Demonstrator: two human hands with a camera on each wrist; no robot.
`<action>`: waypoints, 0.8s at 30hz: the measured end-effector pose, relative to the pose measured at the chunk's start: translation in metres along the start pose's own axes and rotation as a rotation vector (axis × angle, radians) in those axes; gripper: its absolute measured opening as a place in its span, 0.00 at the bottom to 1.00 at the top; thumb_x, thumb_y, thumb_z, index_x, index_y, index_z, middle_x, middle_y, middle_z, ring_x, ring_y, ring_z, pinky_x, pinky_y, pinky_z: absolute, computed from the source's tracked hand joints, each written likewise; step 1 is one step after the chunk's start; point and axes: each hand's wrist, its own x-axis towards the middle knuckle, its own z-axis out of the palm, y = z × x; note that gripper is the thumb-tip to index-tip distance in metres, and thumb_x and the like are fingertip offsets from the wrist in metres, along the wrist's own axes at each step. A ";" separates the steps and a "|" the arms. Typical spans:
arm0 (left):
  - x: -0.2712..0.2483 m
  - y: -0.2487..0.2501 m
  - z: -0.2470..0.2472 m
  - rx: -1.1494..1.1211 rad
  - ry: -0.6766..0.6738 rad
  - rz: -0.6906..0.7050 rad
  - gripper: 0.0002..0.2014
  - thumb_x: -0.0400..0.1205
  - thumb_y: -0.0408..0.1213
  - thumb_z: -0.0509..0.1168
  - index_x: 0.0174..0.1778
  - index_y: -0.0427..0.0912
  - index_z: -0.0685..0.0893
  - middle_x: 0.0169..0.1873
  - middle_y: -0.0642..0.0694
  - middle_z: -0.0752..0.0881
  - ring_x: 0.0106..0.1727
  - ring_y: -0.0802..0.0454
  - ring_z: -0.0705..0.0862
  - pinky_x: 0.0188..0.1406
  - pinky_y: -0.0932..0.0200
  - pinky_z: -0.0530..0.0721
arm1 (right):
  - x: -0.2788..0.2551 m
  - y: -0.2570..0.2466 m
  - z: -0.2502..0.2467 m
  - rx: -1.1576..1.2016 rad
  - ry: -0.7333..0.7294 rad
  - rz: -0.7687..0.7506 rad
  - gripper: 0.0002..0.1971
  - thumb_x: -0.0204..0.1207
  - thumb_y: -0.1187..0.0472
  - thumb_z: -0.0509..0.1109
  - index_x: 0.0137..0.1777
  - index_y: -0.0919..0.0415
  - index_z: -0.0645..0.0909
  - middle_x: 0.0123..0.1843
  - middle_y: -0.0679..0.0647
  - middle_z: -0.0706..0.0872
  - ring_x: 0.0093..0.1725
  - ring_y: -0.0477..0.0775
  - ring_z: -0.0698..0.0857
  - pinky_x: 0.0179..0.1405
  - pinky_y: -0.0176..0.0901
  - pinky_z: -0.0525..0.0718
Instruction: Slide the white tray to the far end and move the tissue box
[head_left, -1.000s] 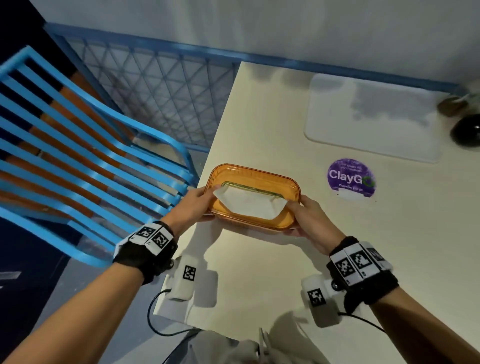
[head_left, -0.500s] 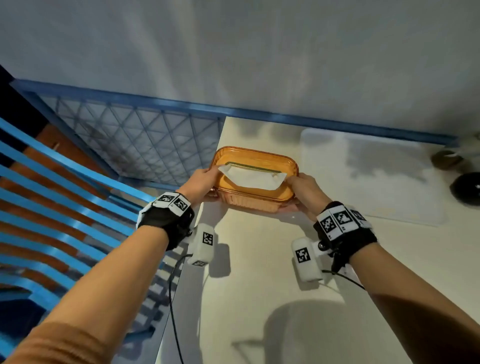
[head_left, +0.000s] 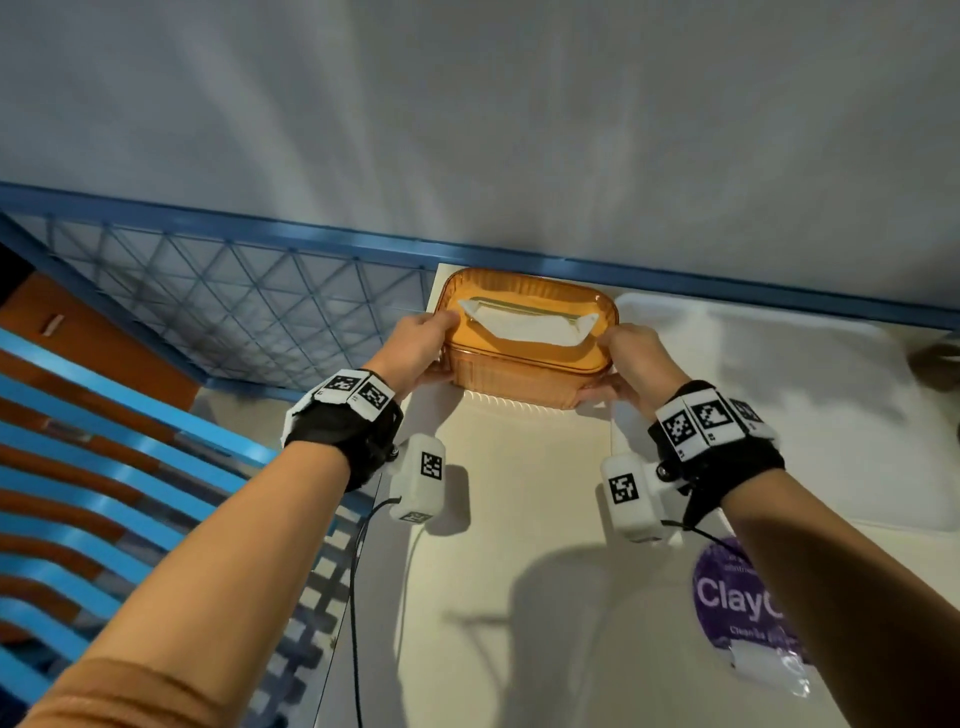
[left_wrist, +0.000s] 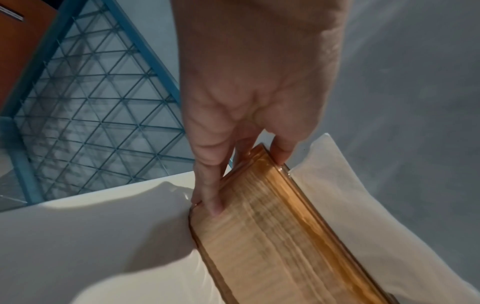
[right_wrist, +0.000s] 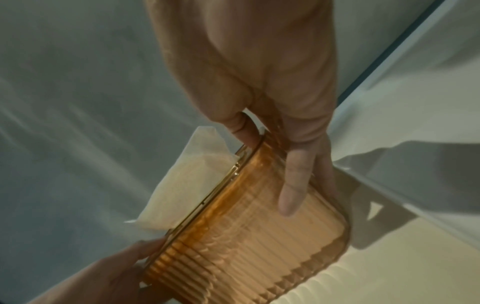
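The tissue box (head_left: 524, 364) is amber, ribbed plastic with a white tissue (head_left: 527, 326) sticking out of its top. It stands in the table's far left corner, close to the wall. My left hand (head_left: 415, 345) grips its left end, thumb on the lid and fingers down the side (left_wrist: 207, 185). My right hand (head_left: 631, 358) grips the right end (right_wrist: 296, 181) the same way. The white tray (head_left: 810, 384) lies flat just right of the box, along the far edge.
A cream table (head_left: 519, 545) carries a purple round sticker (head_left: 737, 603) near my right forearm. A blue wire-mesh rail (head_left: 234, 312) and a blue slatted chair (head_left: 78, 493) stand left of the table. A dark object (head_left: 935, 358) sits at the far right edge.
Both hands carried the tissue box away from the table's near left part to the far left corner by the wall. The grip on both ends stayed the same.
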 end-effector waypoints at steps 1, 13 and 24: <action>0.006 0.003 0.002 -0.007 0.007 0.017 0.20 0.85 0.42 0.58 0.67 0.33 0.78 0.43 0.44 0.84 0.53 0.44 0.83 0.51 0.48 0.87 | 0.008 -0.002 0.000 -0.005 -0.001 -0.009 0.17 0.67 0.54 0.60 0.51 0.60 0.82 0.53 0.71 0.89 0.48 0.76 0.89 0.49 0.78 0.86; 0.042 0.021 0.011 0.008 0.000 0.114 0.22 0.85 0.49 0.59 0.66 0.35 0.79 0.54 0.42 0.86 0.58 0.45 0.85 0.61 0.45 0.87 | 0.043 -0.022 0.004 -0.055 0.110 -0.109 0.16 0.78 0.43 0.56 0.37 0.51 0.77 0.55 0.65 0.88 0.55 0.67 0.87 0.60 0.66 0.85; 0.037 0.027 0.012 0.150 -0.010 0.084 0.32 0.83 0.60 0.53 0.79 0.44 0.65 0.76 0.40 0.75 0.75 0.36 0.75 0.69 0.36 0.76 | 0.050 -0.021 0.008 -0.029 0.118 -0.136 0.22 0.80 0.41 0.50 0.57 0.56 0.76 0.60 0.66 0.86 0.58 0.68 0.85 0.60 0.68 0.84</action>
